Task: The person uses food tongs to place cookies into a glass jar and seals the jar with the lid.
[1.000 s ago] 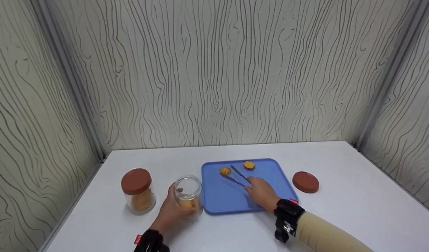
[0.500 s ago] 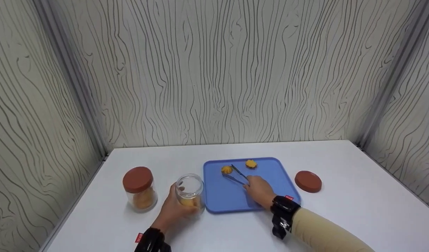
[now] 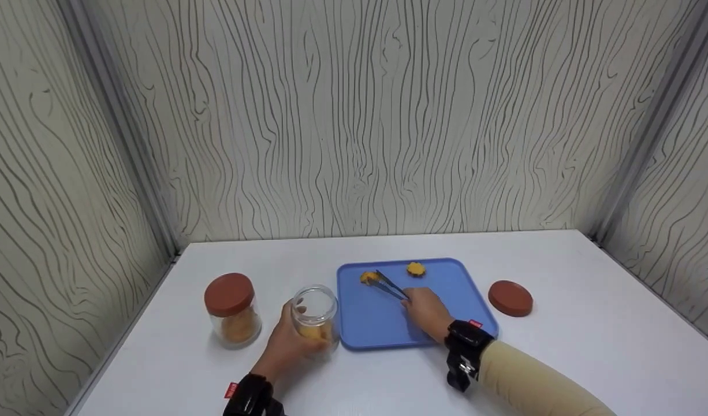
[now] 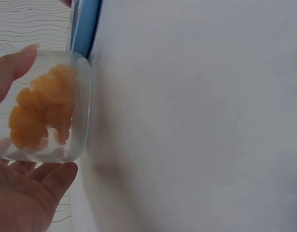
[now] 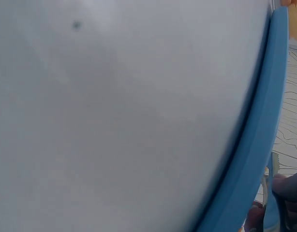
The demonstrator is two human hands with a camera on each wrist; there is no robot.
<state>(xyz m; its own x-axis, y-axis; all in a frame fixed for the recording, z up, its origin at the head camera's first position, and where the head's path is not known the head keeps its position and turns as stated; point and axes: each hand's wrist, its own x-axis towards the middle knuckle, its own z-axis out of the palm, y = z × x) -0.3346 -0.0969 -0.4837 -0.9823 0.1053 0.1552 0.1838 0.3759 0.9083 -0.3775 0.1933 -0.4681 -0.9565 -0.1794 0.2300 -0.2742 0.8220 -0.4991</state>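
Note:
In the head view my left hand (image 3: 289, 341) grips a clear jar (image 3: 315, 312) with no lid, standing against the left side of a blue tray (image 3: 368, 329). Through its wall show several orange-yellow pieces (image 4: 44, 104); thumb and fingers lie on opposite sides of the jar in the left wrist view. My right hand (image 3: 428, 310) holds tongs (image 3: 393, 286) over the tray. Their tips are closed in on a small orange-yellow fluted piece (image 3: 366, 278) near the tray's back left. A second, flower-shaped piece (image 3: 416, 269) lies by the back rim.
A second jar (image 3: 237, 329) with a brown-red screw lid (image 3: 229, 293) stands on the left, filled with tan-orange pieces. Another brown-red lid (image 3: 510, 298) lies on the white table (image 3: 591, 323) right of the tray. Wood-patterned panels (image 3: 354, 115) rise behind and at both sides.
The tongs' arms have come together around the fluted piece, which has shifted slightly left on the tray. My left hand keeps its grip on the jar, which stays in place.

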